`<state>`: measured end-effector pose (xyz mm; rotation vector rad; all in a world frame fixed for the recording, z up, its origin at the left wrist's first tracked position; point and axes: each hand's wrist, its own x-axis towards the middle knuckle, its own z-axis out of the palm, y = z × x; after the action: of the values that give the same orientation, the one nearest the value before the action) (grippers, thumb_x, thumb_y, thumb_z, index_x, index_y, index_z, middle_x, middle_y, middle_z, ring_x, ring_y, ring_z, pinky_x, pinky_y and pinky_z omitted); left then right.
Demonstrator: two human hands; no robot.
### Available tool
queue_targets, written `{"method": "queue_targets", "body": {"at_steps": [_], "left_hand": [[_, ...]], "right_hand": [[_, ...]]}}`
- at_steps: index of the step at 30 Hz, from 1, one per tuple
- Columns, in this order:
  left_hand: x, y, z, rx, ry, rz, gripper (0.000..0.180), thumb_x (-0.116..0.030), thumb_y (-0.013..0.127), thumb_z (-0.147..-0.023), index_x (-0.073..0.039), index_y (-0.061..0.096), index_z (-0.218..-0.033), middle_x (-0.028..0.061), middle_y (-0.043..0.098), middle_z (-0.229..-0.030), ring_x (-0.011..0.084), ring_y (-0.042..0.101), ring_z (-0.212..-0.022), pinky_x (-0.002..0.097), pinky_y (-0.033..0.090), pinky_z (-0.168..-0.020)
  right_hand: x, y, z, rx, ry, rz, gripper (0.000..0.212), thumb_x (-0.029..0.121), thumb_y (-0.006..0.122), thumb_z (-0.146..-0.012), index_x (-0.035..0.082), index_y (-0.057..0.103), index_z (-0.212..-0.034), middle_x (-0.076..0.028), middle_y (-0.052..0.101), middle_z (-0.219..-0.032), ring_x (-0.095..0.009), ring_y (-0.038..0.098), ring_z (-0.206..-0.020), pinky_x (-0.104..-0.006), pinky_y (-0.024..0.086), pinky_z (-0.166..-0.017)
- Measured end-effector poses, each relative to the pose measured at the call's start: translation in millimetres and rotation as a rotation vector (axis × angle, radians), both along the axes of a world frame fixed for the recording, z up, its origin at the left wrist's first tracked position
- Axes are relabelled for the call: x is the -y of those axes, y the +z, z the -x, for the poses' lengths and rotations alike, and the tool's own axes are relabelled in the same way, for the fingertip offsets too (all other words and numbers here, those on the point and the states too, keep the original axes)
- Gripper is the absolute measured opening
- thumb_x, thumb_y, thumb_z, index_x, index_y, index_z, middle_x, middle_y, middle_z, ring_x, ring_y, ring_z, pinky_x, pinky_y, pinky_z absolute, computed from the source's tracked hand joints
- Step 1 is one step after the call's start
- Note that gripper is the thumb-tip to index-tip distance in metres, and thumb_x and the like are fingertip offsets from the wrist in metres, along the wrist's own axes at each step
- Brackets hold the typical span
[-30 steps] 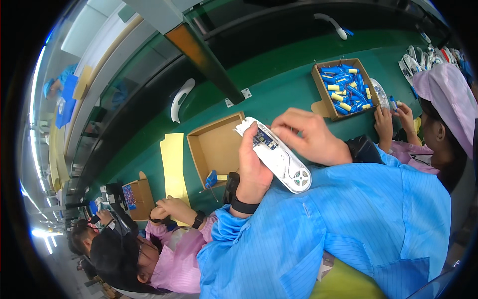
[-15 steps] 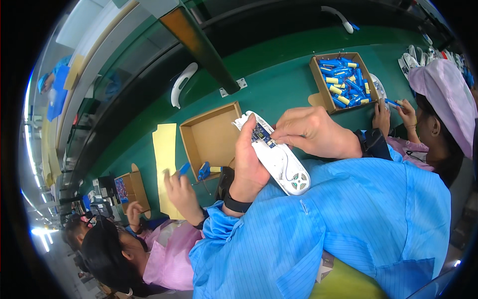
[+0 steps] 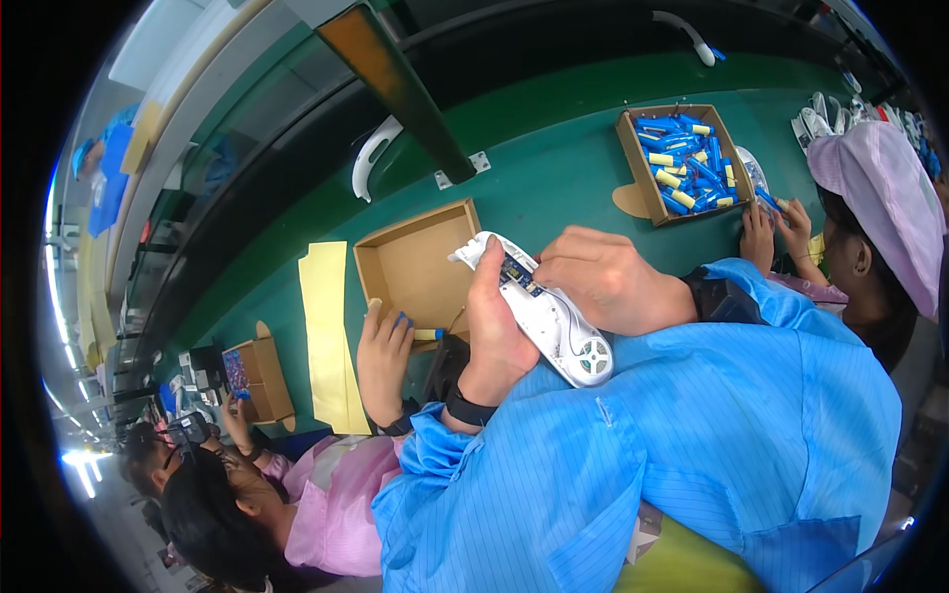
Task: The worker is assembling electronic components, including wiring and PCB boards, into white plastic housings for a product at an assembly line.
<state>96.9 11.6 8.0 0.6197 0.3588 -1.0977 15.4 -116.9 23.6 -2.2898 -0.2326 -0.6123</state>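
My left hand (image 3: 492, 334) is wrapped round a long white plastic housing (image 3: 542, 318), its thumb along the upper end. Set in the housing is a dark blue circuit board (image 3: 518, 274). A thin wire curves down to a round, grille-like piece (image 3: 593, 358) at the lower end. My right hand (image 3: 615, 282) is closed over the board's right side, thumb and fingertips pressed together. Whatever those fingertips pinch is hidden.
A cardboard box of blue cylindrical cells (image 3: 692, 163) stands at the far right by a co-worker's hands (image 3: 776, 237). Left lies a shallow cardboard box (image 3: 410, 262), with another co-worker's hand (image 3: 386, 356) at its edge and yellow sheets (image 3: 331, 336) alongside. A post (image 3: 405, 94) rises beyond.
The housing's upper end has shifted slightly left and down, and my right fingers have curled further in. The left co-worker's hand has reached the shallow box. White curved parts beyond have slid right.
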Motion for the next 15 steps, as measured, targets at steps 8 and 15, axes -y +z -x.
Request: {"method": "queue_targets", "body": {"at_steps": [8, 15], "left_hand": [[2, -10, -11, 0.082, -0.092, -0.182, 0.032, -0.036, 0.055, -0.089, -0.004, 0.059, -0.088, 0.013, 0.064, -0.088, 0.0271, 0.062, -0.079, 0.0428, 0.053, -0.07], [8, -13, -11, 0.045, -0.15, -0.134, 0.022, -0.027, 0.061, -0.084, -0.005, 0.06, -0.086, 0.0115, 0.064, -0.081, 0.0268, 0.062, -0.074, 0.0427, 0.052, -0.071]], "right_hand": [[75, -43, -24, -0.102, -0.286, -0.234, 0.017, 0.009, 0.063, -0.079, 0.001, 0.066, -0.094, -0.014, 0.065, -0.087, -0.032, 0.063, -0.079, -0.035, 0.051, -0.072], [197, -133, 13, -0.447, -1.064, 0.271, 0.026, 0.007, 0.061, -0.077, 0.008, 0.064, -0.103, -0.012, 0.064, -0.099, -0.034, 0.06, -0.094, -0.0401, 0.051, -0.078]]}}
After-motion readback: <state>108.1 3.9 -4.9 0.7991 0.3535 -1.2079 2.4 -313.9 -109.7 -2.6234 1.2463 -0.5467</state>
